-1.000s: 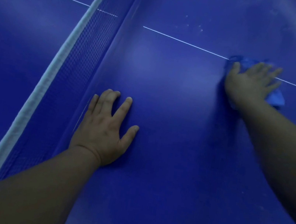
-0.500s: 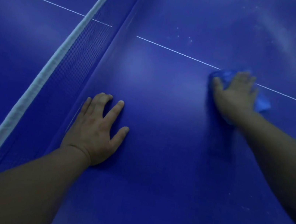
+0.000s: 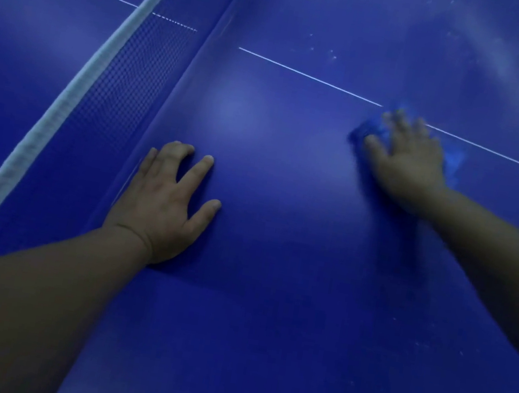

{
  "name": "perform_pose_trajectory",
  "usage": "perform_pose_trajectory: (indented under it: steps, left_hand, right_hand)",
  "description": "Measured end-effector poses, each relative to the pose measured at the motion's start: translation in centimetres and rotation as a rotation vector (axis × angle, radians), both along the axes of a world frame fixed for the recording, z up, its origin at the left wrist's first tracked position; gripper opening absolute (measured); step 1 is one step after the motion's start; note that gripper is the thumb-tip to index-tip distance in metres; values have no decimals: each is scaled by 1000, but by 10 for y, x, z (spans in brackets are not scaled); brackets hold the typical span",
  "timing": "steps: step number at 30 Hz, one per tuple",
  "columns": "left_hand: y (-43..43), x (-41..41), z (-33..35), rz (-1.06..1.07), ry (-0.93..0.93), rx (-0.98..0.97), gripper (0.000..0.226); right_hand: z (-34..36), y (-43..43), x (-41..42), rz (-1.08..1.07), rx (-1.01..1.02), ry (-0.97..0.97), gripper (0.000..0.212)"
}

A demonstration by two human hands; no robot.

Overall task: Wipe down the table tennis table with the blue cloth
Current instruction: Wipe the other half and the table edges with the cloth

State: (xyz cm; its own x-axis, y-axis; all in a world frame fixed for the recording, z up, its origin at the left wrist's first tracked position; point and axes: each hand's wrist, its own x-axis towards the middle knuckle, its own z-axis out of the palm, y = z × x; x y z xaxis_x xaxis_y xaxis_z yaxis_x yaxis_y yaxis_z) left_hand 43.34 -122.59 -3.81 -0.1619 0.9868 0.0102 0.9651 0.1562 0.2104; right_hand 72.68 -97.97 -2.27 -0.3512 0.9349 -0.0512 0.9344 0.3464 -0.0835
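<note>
Press the blue cloth (image 3: 369, 130), bunched on the table tennis table (image 3: 266, 316) at the white line (image 3: 304, 74), under the flat, spread right hand (image 3: 406, 165), overlapping strokes toward pale specks (image 3: 331, 53) beyond that line, with the left hand (image 3: 165, 205) splayed, empty, bracing short of the line.

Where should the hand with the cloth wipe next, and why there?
Probably forward, past the white line. The right hand presses the blue cloth right at that line, and pale specks and smears show on the table beyond it, while the surface nearer the left hand looks cleaner.
</note>
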Motion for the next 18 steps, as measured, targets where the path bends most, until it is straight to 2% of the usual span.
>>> perform_pose_trajectory:
  steps: [2,5,6,8,9,10,13,14,16,18]
  left_hand:
    - [1,0,0,-3,-4,2,82]
    - [2,0,1,-9,7,-11,84]
    - [2,0,1,-6,8,-15,85]
    - [3,2,0,-5,19,-41,88]
    - [2,1,0,-6,26,-55,91]
    - [6,0,2,-5,19,-72,93]
    - [8,-3,14,-7,-45,-160,97]
    - [2,-2,19,-20,-60,-165,97]
    - [-21,8,22,-43,-72,-84,91]
    - [-55,26,17,-66,-43,2,83]
  right_hand:
    - [-2,-73,-18,254,-24,38,88]
    - [-3,-212,-13,731,-57,47,74]
    - [-1,-236,-4,872,-73,24,70]
    - [4,-216,13,1068,-127,45,65]
    - [4,-186,18,1033,-92,48,63]
    - [2,-144,22,863,-45,53,64]
    - [13,-39,46,65,-32,-15,86]
    - [10,-25,54,-73,-40,-38,86]
    - [1,-41,44,-81,-26,-9,85]
    - [-6,-102,23,108,-17,30,85]
